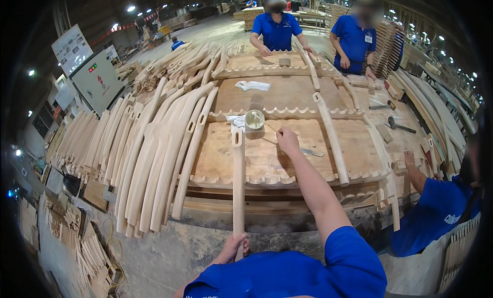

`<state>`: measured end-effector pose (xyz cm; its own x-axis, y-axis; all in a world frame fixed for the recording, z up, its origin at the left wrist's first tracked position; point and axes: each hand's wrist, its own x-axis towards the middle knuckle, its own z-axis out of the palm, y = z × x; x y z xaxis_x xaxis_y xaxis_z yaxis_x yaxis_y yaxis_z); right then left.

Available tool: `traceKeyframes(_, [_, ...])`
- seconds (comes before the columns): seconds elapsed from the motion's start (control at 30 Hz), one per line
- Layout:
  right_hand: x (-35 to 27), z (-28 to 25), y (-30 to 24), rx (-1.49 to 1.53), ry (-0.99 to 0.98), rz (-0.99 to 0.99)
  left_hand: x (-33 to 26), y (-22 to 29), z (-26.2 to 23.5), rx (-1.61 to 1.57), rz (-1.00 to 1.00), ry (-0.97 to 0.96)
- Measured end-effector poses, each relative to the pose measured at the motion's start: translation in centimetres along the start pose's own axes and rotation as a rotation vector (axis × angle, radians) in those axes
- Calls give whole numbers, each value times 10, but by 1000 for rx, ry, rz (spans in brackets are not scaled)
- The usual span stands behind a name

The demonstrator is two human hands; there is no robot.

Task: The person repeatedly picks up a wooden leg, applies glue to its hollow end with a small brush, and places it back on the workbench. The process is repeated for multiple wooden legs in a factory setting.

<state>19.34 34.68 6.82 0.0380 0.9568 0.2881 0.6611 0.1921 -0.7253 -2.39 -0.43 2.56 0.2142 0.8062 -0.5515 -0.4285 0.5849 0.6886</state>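
Observation:
My left hand (236,246), close to my body, is wrapped round the lower end of a long pale wooden leg (239,185). The leg points away from me, its far end with an oval slot resting over the wooden worktable (221,154). My right hand (288,140) reaches out over the table, closed on a thin stick (272,129) that slants toward a round cup (254,120). Pale paste, perhaps glue, shows in the cup. A crumpled white rag (235,122) lies beside it. Right of my hand lies a flat metal blade (311,152).
Many slotted wooden legs (154,164) are stacked at the left. Scalloped wooden strips (287,112) cross the table, with another leg (331,139) lying right. A black mallet (400,125) lies further right. Co-workers stand at the far side (277,28), far right (354,41) and right (431,205).

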Motion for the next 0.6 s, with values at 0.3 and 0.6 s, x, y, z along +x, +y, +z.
traceKeyframes(0.3, [12, 8, 27, -71, -42, -9, 10, -14, 6, 70, 12, 65])
traceKeyframes(0.6, [12, 15, 31, -24, 12, -136, -1, -17, 15, 86, 211, 144])
